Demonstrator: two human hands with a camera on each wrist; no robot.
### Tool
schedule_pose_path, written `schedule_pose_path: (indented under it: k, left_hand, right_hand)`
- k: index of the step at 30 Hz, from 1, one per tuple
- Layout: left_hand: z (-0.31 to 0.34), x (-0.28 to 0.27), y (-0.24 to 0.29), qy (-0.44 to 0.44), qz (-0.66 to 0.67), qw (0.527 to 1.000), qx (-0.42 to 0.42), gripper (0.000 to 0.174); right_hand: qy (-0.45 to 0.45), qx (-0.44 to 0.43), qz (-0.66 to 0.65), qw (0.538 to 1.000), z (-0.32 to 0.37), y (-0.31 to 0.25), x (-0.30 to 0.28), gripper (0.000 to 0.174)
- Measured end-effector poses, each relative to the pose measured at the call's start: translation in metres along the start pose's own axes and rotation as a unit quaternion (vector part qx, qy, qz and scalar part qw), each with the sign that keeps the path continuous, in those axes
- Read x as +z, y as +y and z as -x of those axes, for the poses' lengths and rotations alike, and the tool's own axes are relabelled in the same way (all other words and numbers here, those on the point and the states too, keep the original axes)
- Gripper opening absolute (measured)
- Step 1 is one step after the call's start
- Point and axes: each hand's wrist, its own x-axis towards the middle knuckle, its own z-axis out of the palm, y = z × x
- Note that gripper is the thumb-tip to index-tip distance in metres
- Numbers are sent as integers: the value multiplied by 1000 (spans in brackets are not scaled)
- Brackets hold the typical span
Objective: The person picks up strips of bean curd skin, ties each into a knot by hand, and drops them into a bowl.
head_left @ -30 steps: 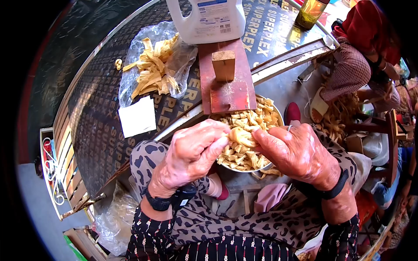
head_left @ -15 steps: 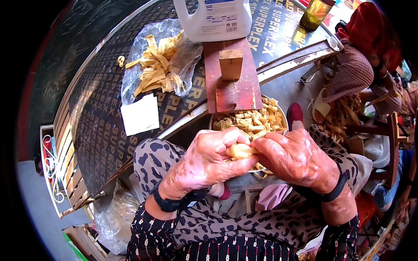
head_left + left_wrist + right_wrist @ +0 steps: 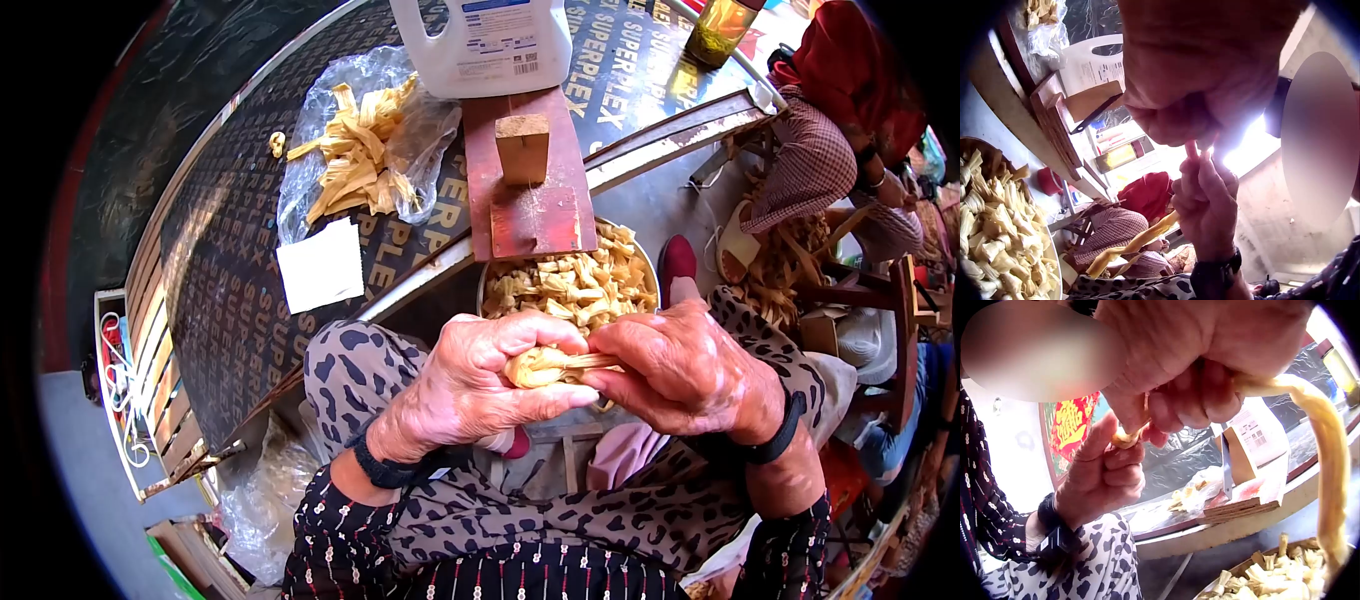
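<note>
In the head view my left hand (image 3: pixel 465 385) holds a looped knot (image 3: pixel 540 368) of a pale yellow, pliable strip between thumb and fingers. My right hand (image 3: pixel 690 370) pinches the strip just right of the knot, the two hands nearly meeting. From the right hand's curled fingers a long tail of the strip (image 3: pixel 1329 469) hangs down in the right wrist view. Below and beyond the hands stands a round bowl (image 3: pixel 655 268) heaped with short cut and knotted yellow pieces (image 3: pixel 590 285). Over its far rim juts a red wooden board (image 3: pixel 485 215) bearing an upright wood block (image 3: pixel 522 150).
A thin blade (image 3: pixel 1227 465) stands against the block. Behind it is a white plastic jug (image 3: pixel 500 50). On the dark table (image 3: pixel 220 330) lie yellow strips (image 3: pixel 365 150) on clear plastic and white paper (image 3: pixel 320 267). Another person (image 3: pixel 810 160) sits at right.
Both hands have come slightly lower and nearer my body. The left hand has shifted its grip around the knot, which now shows more fully, with the strip drawn out toward the right hand.
</note>
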Motion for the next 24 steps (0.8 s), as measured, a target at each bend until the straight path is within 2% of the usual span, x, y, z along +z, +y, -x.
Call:
schedule_pose_path:
  k: [1,5,7,8,13,15,16,18,20,22,24]
  left_hand:
    - [0,0,0,6,-4,1000,-3,25]
    - [4,4,-1,53,6,999,0,13]
    - [5,1,3,107,18,993,-41,9]
    - [3,1,3,145,47,988,-37,10]
    - [4,-11,-6,197,51,978,-45,12]
    - [-3,-9,-10,236,74,967,-62,13]
    - [-6,-8,-13,249,74,964,-49,14]
    - [-12,-16,-19,240,-84,967,2,14]
    - [-15,-16,-15,239,17,969,-53,15]
    - [-18,-19,-21,242,-5,969,-46,16]
    - [-23,-25,-28,207,-7,977,-52,16]
  right_hand:
    - [12,8,-26,1000,1,0,2,13]
    - [14,14,-28,999,5,1,5,11]
    - [13,14,-16,1000,4,2,2,11]
    - [13,15,-3,1000,4,3,0,10]
    - [54,-2,-39,998,1,8,6,13]
    - [-7,41,-29,999,-6,11,1,9]
    - [-7,38,-28,999,-8,15,3,9]
    - [50,31,9,998,-12,26,8,13]
    - [64,36,33,997,-17,30,10,14]
    - [76,38,50,995,-21,36,10,14]
    - [84,42,57,994,-25,40,8,14]
